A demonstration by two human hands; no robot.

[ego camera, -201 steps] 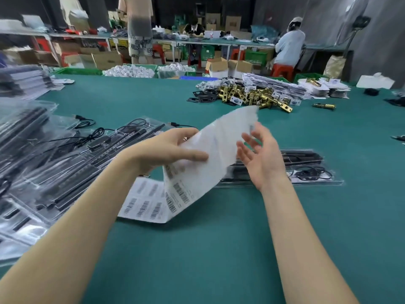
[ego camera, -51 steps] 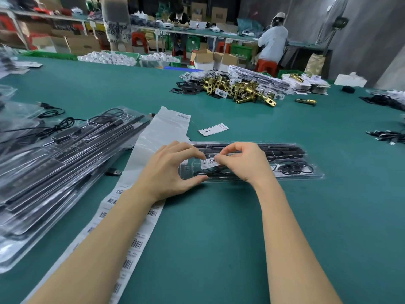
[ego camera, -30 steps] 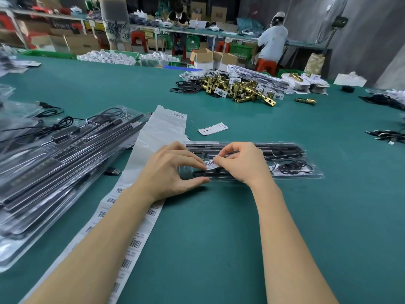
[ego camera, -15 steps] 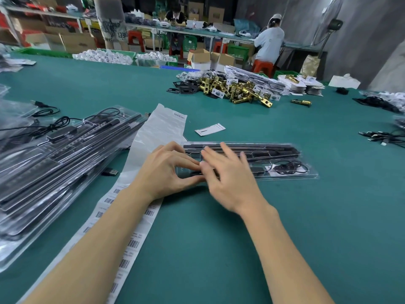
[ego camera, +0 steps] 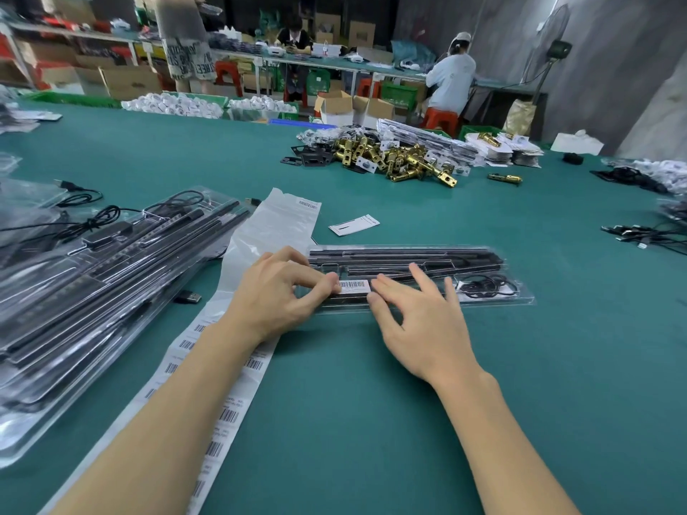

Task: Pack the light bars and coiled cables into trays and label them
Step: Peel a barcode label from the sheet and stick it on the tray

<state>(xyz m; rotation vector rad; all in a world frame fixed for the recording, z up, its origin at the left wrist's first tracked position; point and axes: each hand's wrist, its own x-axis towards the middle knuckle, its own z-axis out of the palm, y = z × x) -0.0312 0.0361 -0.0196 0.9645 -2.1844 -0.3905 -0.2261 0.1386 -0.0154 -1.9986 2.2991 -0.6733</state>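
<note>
Green table [ego camera: 371,421] w/ tray [ego camera: 483,301], label strip [ego camera: 223,414], tray stack [ego camera: 93,284].

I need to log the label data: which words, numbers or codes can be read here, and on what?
Barcode label on the packed tray: print too small.
Label strip: barcodes only, text blurred.
Loose slip: unreadable.
Printed sack in the background: letters blurred.

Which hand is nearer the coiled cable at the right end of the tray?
Right. The right hand rests on the tray with its fingers just left of the coiled cable; the left hand sits farther left, beyond the barcode label.
</note>
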